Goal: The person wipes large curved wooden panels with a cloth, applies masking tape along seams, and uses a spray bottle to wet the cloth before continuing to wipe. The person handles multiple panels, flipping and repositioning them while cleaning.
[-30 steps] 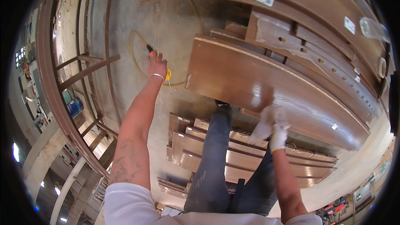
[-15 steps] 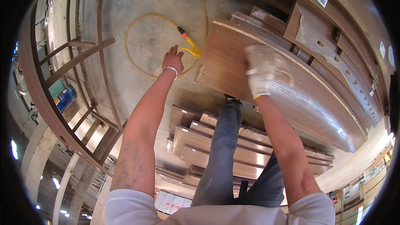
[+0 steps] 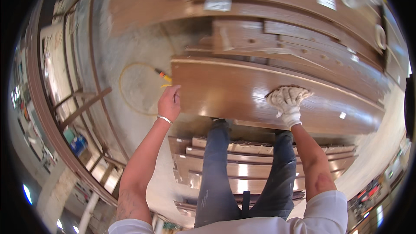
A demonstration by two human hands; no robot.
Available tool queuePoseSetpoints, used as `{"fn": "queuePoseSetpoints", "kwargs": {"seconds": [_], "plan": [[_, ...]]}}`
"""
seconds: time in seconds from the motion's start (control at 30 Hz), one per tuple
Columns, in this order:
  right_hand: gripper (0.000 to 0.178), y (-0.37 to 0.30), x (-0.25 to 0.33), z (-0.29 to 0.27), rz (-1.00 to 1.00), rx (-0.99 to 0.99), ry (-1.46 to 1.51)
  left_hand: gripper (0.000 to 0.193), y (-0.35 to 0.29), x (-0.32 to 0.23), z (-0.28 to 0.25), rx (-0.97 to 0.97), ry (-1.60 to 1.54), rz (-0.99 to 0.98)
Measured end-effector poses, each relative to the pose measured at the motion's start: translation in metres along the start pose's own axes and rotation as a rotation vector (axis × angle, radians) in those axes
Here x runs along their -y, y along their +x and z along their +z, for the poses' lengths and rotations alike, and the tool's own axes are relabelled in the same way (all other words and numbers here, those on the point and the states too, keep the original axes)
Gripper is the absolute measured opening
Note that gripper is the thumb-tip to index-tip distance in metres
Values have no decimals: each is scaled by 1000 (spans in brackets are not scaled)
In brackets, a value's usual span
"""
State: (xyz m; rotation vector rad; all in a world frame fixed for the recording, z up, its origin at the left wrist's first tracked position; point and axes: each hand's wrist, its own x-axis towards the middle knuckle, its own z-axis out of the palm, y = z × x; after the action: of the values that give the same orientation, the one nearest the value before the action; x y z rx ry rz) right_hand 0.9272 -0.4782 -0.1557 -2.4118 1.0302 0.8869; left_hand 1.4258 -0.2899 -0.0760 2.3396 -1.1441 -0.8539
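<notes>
"One long brown panel (image 3: 225,89), stretched beneath the gloved right grip (image 3: 287,103). Heavy?"

"Probably, stiff and slick; take it by both ends. The cloth (image 3: 302,92) clutched there looks soft, light."

"Left grip (image 3: 169,104)?"

"Half-curled beside the panel's left end; can't tell if it's holding."

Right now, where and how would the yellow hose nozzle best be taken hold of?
Probably by the orange-and-black collar, from above and the left. That end shows against the floor, where the yellow hose joins it, while the nozzle runs out of view at the left end of the wooden board. The left hand is close, on the near side.
</notes>
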Motion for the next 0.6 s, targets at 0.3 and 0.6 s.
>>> {"fn": "queuePoseSetpoints", "kwargs": {"seconds": [0.3, 0.6], "plan": [[58, -65, -86, 98, 517, -217, 200, 28, 82, -353, 124, 184, -146, 407], [42, -173, -179, 129, -129, -443, 492, 67, 245, -666, 276, -126, 386, 999]]}}
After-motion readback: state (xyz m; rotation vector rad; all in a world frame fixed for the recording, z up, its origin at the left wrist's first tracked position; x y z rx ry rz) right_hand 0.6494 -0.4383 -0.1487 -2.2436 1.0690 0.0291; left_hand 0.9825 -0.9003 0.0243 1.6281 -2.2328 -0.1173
